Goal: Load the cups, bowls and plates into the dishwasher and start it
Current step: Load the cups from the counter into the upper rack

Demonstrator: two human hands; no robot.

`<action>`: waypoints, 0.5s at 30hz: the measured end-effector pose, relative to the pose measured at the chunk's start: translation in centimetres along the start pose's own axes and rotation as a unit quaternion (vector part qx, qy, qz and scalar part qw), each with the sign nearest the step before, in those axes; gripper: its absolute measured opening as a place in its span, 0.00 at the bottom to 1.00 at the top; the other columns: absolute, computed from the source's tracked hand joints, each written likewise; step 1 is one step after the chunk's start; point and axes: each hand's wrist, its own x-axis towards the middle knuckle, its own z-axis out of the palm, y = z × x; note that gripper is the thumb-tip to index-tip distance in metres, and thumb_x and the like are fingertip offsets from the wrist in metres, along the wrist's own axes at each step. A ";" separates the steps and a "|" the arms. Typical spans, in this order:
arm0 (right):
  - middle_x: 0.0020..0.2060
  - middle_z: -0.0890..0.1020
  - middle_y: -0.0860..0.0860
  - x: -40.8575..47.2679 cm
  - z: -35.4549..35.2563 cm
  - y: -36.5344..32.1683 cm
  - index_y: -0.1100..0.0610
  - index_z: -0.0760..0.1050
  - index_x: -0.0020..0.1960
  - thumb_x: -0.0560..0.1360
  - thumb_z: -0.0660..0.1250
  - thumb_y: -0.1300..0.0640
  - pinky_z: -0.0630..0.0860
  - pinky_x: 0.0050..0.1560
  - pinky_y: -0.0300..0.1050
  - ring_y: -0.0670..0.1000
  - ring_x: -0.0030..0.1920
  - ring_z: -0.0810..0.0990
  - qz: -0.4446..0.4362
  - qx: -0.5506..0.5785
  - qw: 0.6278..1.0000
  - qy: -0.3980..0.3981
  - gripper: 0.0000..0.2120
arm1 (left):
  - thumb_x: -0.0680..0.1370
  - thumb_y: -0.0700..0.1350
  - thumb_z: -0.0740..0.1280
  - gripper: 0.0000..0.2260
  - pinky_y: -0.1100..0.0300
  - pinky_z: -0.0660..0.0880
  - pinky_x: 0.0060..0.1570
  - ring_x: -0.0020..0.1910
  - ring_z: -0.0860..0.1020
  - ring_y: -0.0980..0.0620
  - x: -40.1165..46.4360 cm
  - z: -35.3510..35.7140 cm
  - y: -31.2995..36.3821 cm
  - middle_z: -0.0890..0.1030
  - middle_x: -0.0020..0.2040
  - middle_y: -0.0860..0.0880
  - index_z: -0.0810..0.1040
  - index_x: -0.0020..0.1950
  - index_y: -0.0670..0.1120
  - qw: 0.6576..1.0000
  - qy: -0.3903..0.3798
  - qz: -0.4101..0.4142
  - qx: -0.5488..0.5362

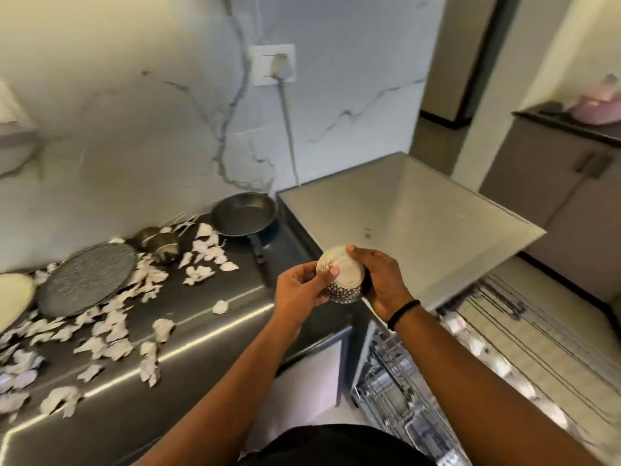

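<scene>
Patterned bowl (341, 279) at centre frame, base turned up towards the camera, gripped from both sides: left hand (302, 290) with thumb curled over the base, right hand (383, 280) wrapped round the far wall. Held inverted, probably for draining once racked (judgement only). Dishwasher rack (396, 391) open at lower right; dark plate (87, 280) waiting at left on the counter (208, 317).

Both forearms stretched forward, converging at mid-frame. Left hand (300, 290) curled, thumb laid across the top of the held bowl (341, 277). Right hand (381, 280) cupped round its far side, fingers wrapped, thumb at the rim. Black band (403, 314) round the right wrist.
</scene>
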 end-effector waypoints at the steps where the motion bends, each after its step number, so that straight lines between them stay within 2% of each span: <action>1: 0.49 0.85 0.63 -0.3 -2.0 -0.2 0.65 0.81 0.53 0.73 0.75 0.56 0.80 0.54 0.62 0.61 0.46 0.84 -0.001 0.016 1.000 0.016 0.14 | 0.75 0.42 0.75 0.12 0.61 0.81 0.40 0.45 0.86 0.51 -0.1 1.9 -0.3 0.87 0.47 0.45 0.82 0.56 0.41 1.000 -0.017 -0.006 0.006; 4: 0.49 0.85 0.64 -1.4 -7.6 -0.6 0.65 0.81 0.52 0.73 0.75 0.59 0.80 0.55 0.61 0.61 0.46 0.84 -0.007 0.061 0.996 0.067 0.12 | 0.75 0.39 0.75 0.07 0.62 0.81 0.38 0.40 0.85 0.54 -0.4 6.9 -1.7 0.86 0.43 0.48 0.82 0.52 0.43 0.997 -0.063 -0.020 0.026; 8: 0.47 0.85 0.65 -3.5 -14.7 0.5 0.67 0.81 0.51 0.75 0.72 0.62 0.79 0.55 0.59 0.61 0.46 0.83 -0.015 0.121 0.983 0.136 0.08 | 0.74 0.42 0.76 0.07 0.57 0.82 0.43 0.44 0.85 0.49 -0.9 12.9 -4.4 0.87 0.45 0.46 0.84 0.51 0.46 0.986 -0.138 -0.030 0.095; 12: 0.43 0.85 0.61 -6.1 -20.3 3.2 0.62 0.81 0.46 0.76 0.70 0.63 0.79 0.54 0.60 0.59 0.45 0.83 0.006 0.158 0.961 0.226 0.02 | 0.73 0.43 0.77 0.09 0.49 0.82 0.47 0.45 0.85 0.47 -1.6 17.4 -7.9 0.87 0.45 0.43 0.85 0.52 0.44 0.963 -0.207 -0.067 0.157; 15: 0.40 0.84 0.60 -8.0 -24.0 5.3 0.61 0.80 0.44 0.76 0.70 0.63 0.77 0.49 0.59 0.60 0.43 0.82 0.039 0.162 0.943 0.290 0.03 | 0.74 0.43 0.76 0.06 0.51 0.82 0.44 0.43 0.85 0.48 -2.0 20.4 -11.1 0.87 0.43 0.44 0.85 0.49 0.45 0.941 -0.254 -0.106 0.194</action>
